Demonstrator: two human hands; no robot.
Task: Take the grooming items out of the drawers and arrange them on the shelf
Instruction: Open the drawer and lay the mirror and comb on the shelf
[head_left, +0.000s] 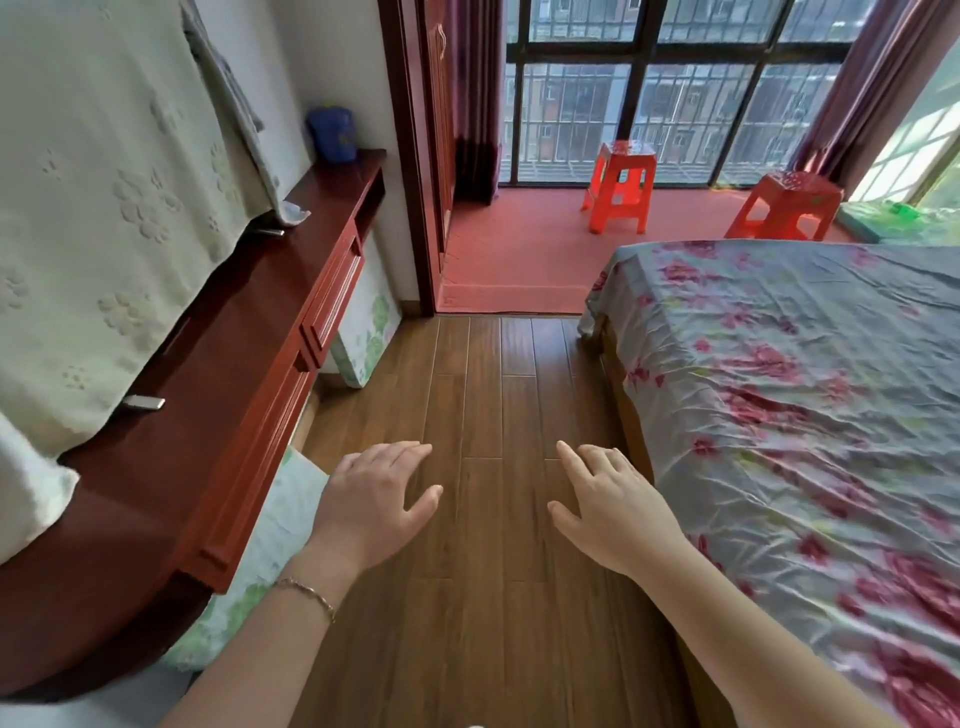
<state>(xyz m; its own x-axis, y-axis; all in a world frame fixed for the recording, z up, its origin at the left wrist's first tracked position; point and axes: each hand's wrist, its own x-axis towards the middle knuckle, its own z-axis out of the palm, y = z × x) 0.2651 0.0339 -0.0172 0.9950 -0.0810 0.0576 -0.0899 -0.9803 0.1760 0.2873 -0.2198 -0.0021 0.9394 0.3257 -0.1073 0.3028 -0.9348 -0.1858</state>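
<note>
Over the floor between dresser and bed, your left hand (371, 499) and right hand (613, 506) hover palm-down, fingers spread, holding nothing. Drawers (332, 306) along the dresser's front edge look shut, so grooming items are unseen, presumably inside. Surface (223, 332) mostly bare.

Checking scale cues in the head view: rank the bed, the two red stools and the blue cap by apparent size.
1. Bed, by far.
2. The two stools, near and far: look alike, not ranked.
3. Blue cap, smallest, though it is far from the camera.
</note>
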